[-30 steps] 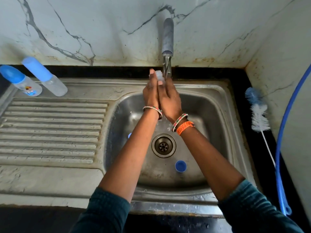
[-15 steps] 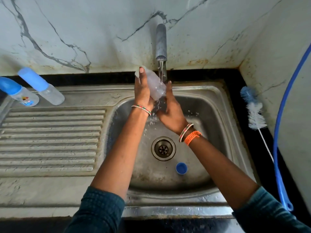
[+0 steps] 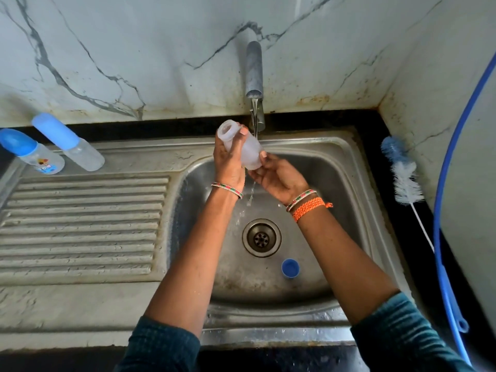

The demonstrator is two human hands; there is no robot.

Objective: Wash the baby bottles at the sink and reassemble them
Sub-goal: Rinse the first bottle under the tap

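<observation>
An open, clear baby bottle (image 3: 248, 151) lies tilted under the running tap (image 3: 254, 73), its mouth pointing up and left. My left hand (image 3: 228, 165) grips its upper part, fingers curled round it. My right hand (image 3: 279, 175) holds its base from below. Water runs down off the bottle toward the drain (image 3: 261, 237). A blue cap (image 3: 290, 268) lies in the sink basin (image 3: 335, 189), to the right of the drain. Two assembled bottles with blue caps, one printed (image 3: 32, 153) and one plain (image 3: 69, 143), lie at the back left of the drainboard.
A blue and white bottle brush (image 3: 402, 175) lies on the black counter right of the sink. A blue hose (image 3: 442, 210) curves down the right side. The ribbed drainboard (image 3: 80, 224) fills the left. Marble wall stands close behind the tap.
The bottle has tilted from near upright between my palms to lying slanted, mouth to the left. My right hand has dropped to its base, and the bottle now sits beside the stream.
</observation>
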